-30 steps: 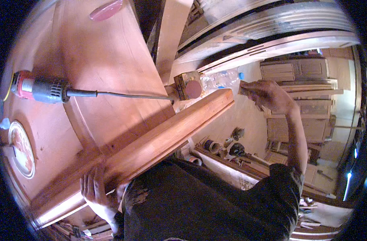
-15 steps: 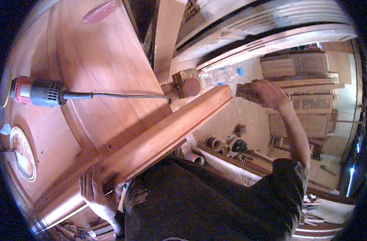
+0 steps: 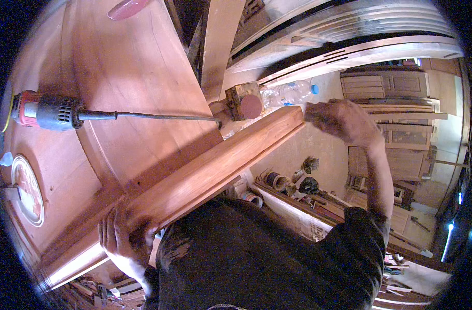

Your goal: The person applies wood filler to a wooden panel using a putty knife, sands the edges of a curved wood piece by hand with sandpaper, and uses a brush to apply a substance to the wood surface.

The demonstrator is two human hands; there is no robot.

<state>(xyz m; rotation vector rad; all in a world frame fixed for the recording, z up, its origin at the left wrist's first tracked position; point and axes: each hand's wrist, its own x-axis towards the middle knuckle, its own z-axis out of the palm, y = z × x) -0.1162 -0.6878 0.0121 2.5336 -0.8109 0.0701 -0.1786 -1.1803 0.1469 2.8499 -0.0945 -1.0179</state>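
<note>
A long reddish-brown wooden rail [image 3: 220, 161] with a stepped edge lies slantwise in front of me, from lower left to upper right. My left hand [image 3: 123, 242] grips it near its lower left part, fingers laid over the wood. At the upper right end, my right hand [image 3: 344, 123] is closed right beside the end face. Its fingers are bunched around something small and dark, blurred and mostly hidden. Beyond the rail spreads a wide wooden panel [image 3: 143, 77]. A red and black power tool [image 3: 47, 110] lies on that panel, its cord running toward the rail.
A round tin lid [image 3: 28, 191] with reddish residue sits at the left. Behind the rail's end are a wooden block with a round reddish face [image 3: 250, 107] and clear plastic bottles [image 3: 298, 92]. Open cans [image 3: 277, 181] stand below right. Cabinet doors [image 3: 386, 82] lean farther off.
My right hand has come closer to the rail's end and turned slightly. My left hand keeps its hold on the rail. The whole view has shifted a little.
</note>
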